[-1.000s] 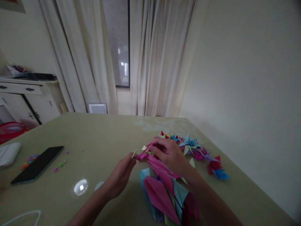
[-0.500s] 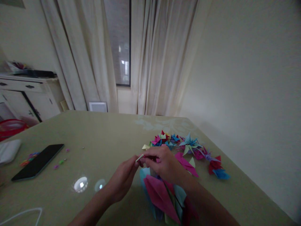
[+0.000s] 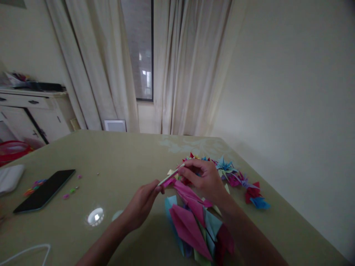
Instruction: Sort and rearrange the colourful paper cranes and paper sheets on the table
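Observation:
Between my two hands stretches a narrow folded paper strip [image 3: 170,178], pale green along its top edge with pink beneath. My left hand [image 3: 142,207] pinches its lower left end. The fingers of my right hand [image 3: 202,179] are closed on the upper right end. Below my right hand lies a pile of folded paper pieces [image 3: 190,229] in pink, light blue, green and dark red. Beyond it, partly covered by my right hand, are colourful folded paper flowers [image 3: 225,167], with a red and blue one [image 3: 256,195] at the right.
A black phone or tablet [image 3: 46,191] lies on the left of the table [image 3: 124,155], near small coloured beads [image 3: 72,191]. A white case [image 3: 11,179] is at the left edge. A white cable [image 3: 30,248] curves at the lower left. Curtains [image 3: 194,74] hang behind.
My right hand has moved up and right, away from my left hand, so more of the paper strip shows between them. The left hand has shifted slightly left and down.

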Action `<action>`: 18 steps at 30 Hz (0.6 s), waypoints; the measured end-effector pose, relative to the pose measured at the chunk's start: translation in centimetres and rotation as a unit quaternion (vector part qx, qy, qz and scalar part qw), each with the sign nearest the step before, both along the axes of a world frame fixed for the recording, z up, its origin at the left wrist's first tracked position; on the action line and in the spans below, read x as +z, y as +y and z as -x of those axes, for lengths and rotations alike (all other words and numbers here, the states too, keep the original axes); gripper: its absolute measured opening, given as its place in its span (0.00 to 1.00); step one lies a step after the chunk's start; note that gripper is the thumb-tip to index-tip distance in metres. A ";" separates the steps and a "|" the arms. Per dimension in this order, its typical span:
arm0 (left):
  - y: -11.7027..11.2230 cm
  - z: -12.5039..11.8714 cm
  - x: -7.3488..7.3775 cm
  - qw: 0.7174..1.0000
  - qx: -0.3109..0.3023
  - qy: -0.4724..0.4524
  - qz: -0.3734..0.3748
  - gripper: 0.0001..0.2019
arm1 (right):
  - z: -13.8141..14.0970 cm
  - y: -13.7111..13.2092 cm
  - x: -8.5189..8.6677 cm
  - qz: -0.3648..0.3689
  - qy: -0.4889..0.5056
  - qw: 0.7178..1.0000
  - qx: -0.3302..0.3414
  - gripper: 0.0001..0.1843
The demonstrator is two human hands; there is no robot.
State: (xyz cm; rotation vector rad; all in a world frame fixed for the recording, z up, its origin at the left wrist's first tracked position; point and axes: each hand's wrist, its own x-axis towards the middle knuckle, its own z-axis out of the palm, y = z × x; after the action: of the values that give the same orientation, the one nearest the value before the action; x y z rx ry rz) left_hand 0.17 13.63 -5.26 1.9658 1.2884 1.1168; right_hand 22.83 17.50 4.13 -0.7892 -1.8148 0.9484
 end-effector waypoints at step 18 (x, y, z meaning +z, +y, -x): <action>-0.8 -0.4 -0.6 0.998 -0.045 -0.042 0.009 0.20 | -0.2 0.1 0.1 0.036 -0.061 0.987 0.144 0.18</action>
State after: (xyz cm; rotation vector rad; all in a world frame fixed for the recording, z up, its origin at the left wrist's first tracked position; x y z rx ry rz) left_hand 0.58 12.83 -5.86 1.9237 1.1505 1.1265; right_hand 23.07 17.65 4.18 -0.6512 -2.0483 1.1786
